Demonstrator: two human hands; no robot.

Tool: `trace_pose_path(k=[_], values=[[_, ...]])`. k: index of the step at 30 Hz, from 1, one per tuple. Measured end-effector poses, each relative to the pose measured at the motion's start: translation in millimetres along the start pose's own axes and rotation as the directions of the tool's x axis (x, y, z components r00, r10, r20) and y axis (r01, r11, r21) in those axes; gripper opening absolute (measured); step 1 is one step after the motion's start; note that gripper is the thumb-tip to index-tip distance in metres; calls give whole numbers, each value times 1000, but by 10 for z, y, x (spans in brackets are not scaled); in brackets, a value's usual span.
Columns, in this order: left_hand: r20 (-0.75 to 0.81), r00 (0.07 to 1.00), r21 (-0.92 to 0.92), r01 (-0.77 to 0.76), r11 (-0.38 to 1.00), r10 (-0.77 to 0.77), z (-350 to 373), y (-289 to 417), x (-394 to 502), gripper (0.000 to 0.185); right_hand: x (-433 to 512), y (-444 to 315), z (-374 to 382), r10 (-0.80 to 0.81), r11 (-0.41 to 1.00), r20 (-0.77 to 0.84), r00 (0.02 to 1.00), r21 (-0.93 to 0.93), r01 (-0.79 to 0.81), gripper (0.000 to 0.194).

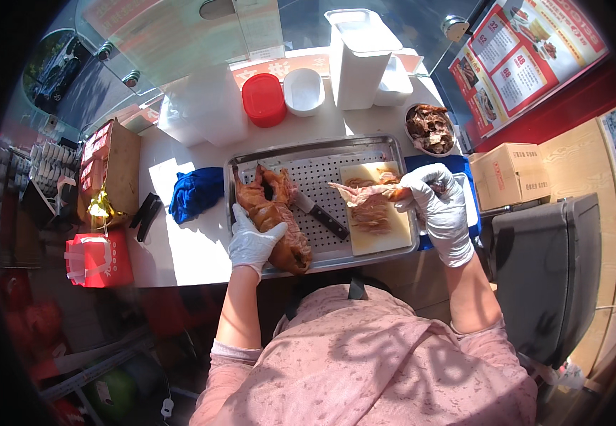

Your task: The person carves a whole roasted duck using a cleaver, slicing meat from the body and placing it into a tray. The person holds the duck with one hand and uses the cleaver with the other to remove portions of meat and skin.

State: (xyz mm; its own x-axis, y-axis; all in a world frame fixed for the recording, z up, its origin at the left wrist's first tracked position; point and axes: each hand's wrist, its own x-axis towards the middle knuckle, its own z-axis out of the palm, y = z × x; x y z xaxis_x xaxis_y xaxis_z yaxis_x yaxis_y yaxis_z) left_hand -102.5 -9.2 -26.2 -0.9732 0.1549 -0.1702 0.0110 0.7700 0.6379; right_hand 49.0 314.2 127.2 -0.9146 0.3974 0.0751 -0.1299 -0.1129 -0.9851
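A browned roast bird, probably a duck, lies at the left end of a perforated metal tray. My left hand, in a white glove, grips its side with the thumb across it. My right hand, also gloved, holds a torn piece of roast meat by one end, above a pale cutting board. Meat slices lie in a row on that board. Between bird and board rests a knife with a black riveted handle, its blade tip hidden by the bird.
A bowl of meat pieces stands at the back right, near tall white containers. Behind the tray are a red tub and a white tub. A blue cloth and a black stapler-like object lie left.
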Motion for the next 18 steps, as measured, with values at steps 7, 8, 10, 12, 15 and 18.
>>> trace_pose_path(k=[7,8,10,12,15,18], values=[[283,481,-174,-825,538,830,-138,2208,-298,98,-35,154,-281,190,980,-47,981,71,-186,10],[320,461,-175,-830,530,828,23,2336,-303,80,-40,145,-280,128,992,-67,990,17,-127,10],[313,453,-236,-814,530,835,344,2394,-273,51,-51,152,-418,98,993,-84,992,73,-92,9],[239,484,-354,-764,539,842,618,2399,-288,30,-104,285,-638,82,972,-96,992,227,-58,8],[382,719,-637,-250,729,580,1011,2513,-355,18,-200,535,-852,97,961,-242,965,276,-27,6],[418,853,-727,108,678,312,1470,2681,-359,27,-300,662,-899,-32,987,-334,942,137,82,7]])
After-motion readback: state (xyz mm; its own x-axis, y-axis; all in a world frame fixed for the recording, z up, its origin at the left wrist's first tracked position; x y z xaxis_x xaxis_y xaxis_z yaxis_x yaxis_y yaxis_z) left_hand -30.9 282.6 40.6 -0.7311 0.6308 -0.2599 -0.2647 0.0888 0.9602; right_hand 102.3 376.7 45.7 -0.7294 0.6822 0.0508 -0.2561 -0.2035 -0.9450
